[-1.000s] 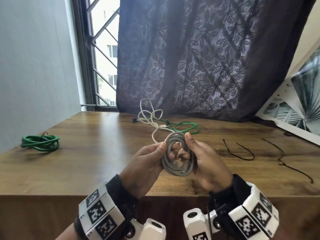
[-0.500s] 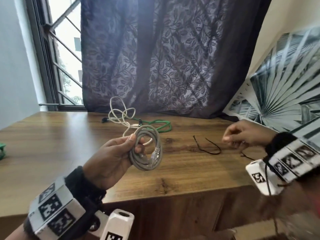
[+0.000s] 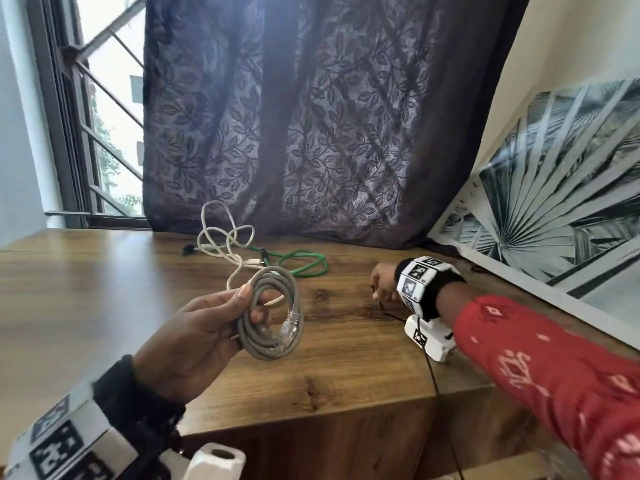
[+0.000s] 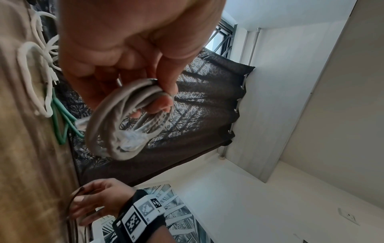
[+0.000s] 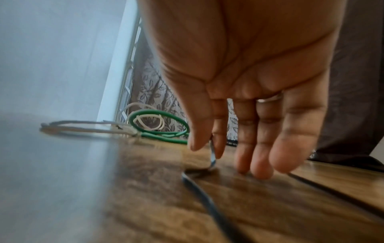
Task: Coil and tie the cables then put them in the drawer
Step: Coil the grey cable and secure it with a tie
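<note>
A grey cable wound into a coil point(image 3: 270, 341) hangs above the wooden table point(image 3: 346, 368), and my left hand point(image 3: 252, 303) pinches its top between thumb and fingers. The left wrist view shows the same coil point(image 4: 116, 125) with its clear plugs inside the loop. My right hand point(image 3: 379, 289) is down on the table to the right. In the right wrist view that hand point(image 5: 206, 148) pinches one end of a thin black tie point(image 5: 199, 185) between thumb and forefinger; the other fingers touch the wood. The drawer is out of sight.
A loose white cable point(image 3: 221, 244) and a loose green cable point(image 3: 304, 266) lie tangled at the back of the table by the dark curtain point(image 3: 294, 116). A leaf-print poster point(image 3: 554, 202) leans at the right. The table's front edge is just below my hands.
My right hand let go of the grey coil, reached right to the table and pinched the black tie. My left hand holds the coil alone. The view has swung right.
</note>
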The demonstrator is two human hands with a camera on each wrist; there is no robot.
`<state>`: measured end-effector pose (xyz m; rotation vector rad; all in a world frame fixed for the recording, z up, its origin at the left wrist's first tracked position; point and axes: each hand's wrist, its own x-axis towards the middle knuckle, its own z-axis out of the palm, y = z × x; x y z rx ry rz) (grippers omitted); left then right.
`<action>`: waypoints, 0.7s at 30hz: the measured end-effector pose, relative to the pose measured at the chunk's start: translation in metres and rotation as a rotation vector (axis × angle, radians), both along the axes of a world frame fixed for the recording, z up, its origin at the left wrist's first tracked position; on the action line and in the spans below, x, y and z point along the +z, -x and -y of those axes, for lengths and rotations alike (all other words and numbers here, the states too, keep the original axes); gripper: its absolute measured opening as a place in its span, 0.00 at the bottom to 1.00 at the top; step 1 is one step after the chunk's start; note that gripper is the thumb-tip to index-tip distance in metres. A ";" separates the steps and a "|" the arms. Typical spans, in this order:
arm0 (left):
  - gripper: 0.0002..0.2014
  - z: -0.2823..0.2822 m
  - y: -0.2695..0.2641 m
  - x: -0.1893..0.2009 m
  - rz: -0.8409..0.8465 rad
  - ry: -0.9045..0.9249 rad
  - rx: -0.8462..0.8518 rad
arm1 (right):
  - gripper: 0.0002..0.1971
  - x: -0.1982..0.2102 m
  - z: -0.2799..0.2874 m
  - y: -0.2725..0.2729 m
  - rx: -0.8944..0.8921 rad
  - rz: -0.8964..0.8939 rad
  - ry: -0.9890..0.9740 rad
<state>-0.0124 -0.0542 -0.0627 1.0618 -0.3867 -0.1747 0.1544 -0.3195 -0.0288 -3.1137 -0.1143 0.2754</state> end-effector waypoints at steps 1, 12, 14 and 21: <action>0.32 -0.001 0.000 0.000 -0.011 0.011 0.005 | 0.05 -0.002 0.000 -0.001 -0.013 0.009 0.020; 0.29 -0.009 0.009 -0.005 0.012 0.005 0.057 | 0.14 -0.003 -0.004 0.009 -0.010 -0.078 -0.006; 0.29 -0.007 0.012 -0.004 0.024 -0.005 0.071 | 0.15 -0.007 -0.008 0.014 0.055 -0.014 0.082; 0.34 -0.016 0.026 -0.002 0.056 -0.004 0.155 | 0.17 0.005 -0.015 0.028 0.070 0.058 -0.279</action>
